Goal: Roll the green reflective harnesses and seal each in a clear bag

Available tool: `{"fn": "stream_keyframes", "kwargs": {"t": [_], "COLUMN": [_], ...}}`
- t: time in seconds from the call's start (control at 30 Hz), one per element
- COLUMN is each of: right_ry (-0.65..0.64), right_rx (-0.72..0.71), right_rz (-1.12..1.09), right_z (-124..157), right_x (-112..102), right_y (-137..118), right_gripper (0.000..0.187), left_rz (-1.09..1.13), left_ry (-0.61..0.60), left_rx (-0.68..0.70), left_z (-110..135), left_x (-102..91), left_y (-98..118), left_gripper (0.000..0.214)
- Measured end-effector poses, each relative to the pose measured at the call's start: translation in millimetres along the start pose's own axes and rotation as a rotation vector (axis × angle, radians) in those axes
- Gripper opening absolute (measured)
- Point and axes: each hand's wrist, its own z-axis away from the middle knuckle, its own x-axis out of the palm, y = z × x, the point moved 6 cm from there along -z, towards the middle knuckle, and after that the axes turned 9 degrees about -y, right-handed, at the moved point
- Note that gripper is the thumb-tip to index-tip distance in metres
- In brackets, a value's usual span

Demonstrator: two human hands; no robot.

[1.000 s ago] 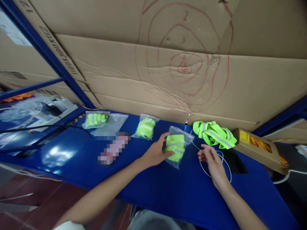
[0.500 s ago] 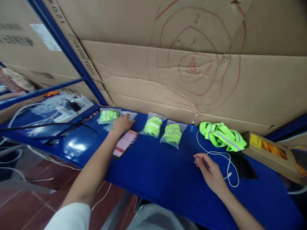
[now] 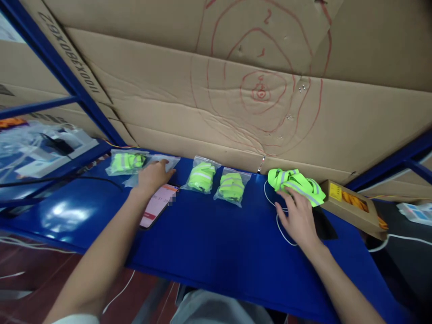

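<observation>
My left hand (image 3: pixel 152 179) lies over a clear zip bag (image 3: pixel 168 161), thumb and fingers apart; the fingertips are partly hidden. To its left sits a bag holding a folded neon-yellow reflective strap (image 3: pixel 126 163). A phone (image 3: pixel 158 207) with a lit pink screen lies just below this hand. Two more bagged straps, one at the middle (image 3: pixel 201 176) and one beside it (image 3: pixel 231 186), lie between my hands. My right hand (image 3: pixel 297 218), fingers spread, is at the near edge of a loose neon-yellow reflective strap pile (image 3: pixel 297 183); whether it touches cannot be told.
A white cable (image 3: pixel 282 231) and a dark flat device (image 3: pixel 326 225) lie by my right hand. Farther right is a brown cardboard box (image 3: pixel 354 207). Cardboard with drawn red rings (image 3: pixel 260 92) backs the blue table (image 3: pixel 216 243). A power strip (image 3: pixel 81 144) stands at left.
My right hand has moved up and forward to the loose strap pile, its fingers opening from a curl. My left hand stays at the clear bag. The view has turned somewhat right.
</observation>
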Motion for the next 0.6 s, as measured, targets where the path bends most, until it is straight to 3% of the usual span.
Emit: {"fn": "stream_keyframes", "kwargs": {"t": [0.1, 0.17, 0.23, 0.33, 0.4, 0.47, 0.53, 0.6], "right_ry": [-0.103, -0.212, -0.279, -0.255, -0.161, 0.0, 0.15, 0.377], "right_rx": [0.182, 0.315, 0.38, 0.379, 0.42, 0.551, 0.669, 0.664], "right_rz": [0.286, 0.36, 0.38, 0.339, 0.195, 0.007, -0.063, -0.172], "right_z": [-25, -35, -39, -39, -36, -28, -20, -13], "right_x": [3, 10, 15, 11, 0, -16, -34, -55], "right_y": [39, 61, 72, 79, 91, 114, 135, 142], "right_gripper": [0.072, 0.089, 0.089, 0.07, 0.06, 0.055, 0.058, 0.063], "left_rz": [0.038, 0.073, 0.157, 0.168, 0.109, 0.109, 0.178, 0.294], "left_ry": [0.106, 0.118, 0.179, 0.187, 0.147, 0.112, 0.06, 0.02], "left_rx": [0.233, 0.398, 0.734, 1.186, 1.412, 1.519, 1.521, 1.438], "left_z": [33, 66, 114, 189, 228, 246, 244, 228], "left_x": [-4.5, 3.1, 14.3, 47.9, 75.1, 93.8, 100.5, 95.5], "left_y": [42, 76, 118, 169, 189, 197, 196, 191], "left_gripper": [0.047, 0.036, 0.03, 0.02, 0.016, 0.017, 0.018, 0.018]}}
